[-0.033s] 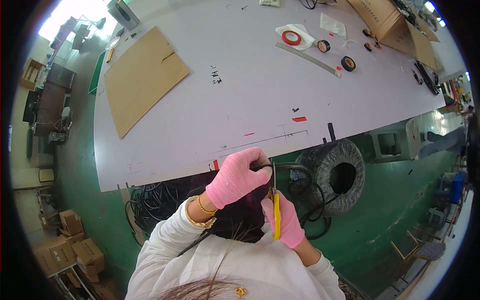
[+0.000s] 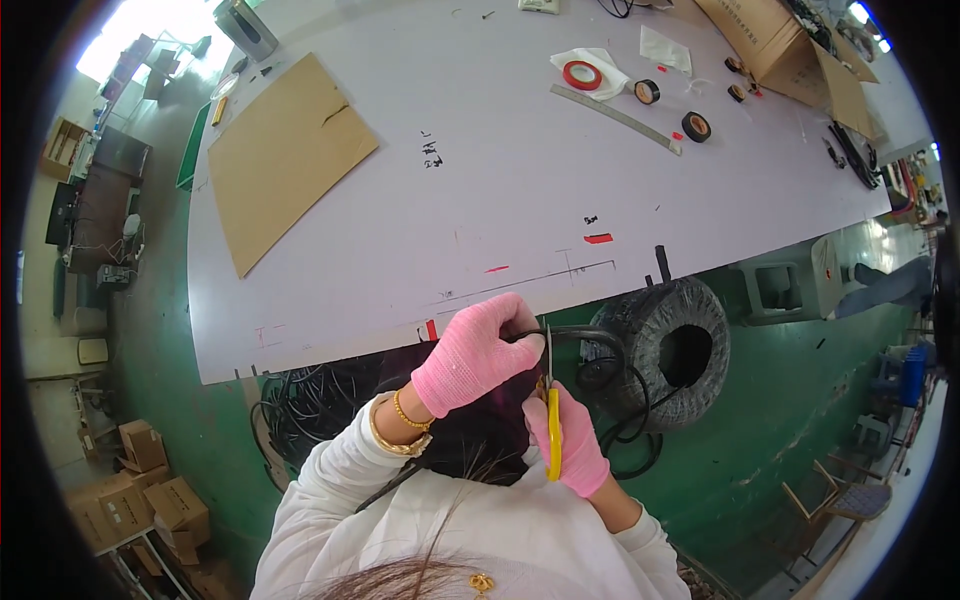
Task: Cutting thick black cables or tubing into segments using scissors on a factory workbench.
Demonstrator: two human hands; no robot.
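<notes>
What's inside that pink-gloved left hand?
A black cable: it shows coming out beside the yellow-handled scissors. The left hand covers the part within its grip.

On table: cardboard left, ruler right | coil right of scissors

Pink at the ends, finely knitted gloves on both left hand and right hand! Past the left cuff gleams a gold beaded bracelet, a broader gold bangle right behind, then a loose white long-sleeved top bearing a gold ornament, low at the front.
</notes>
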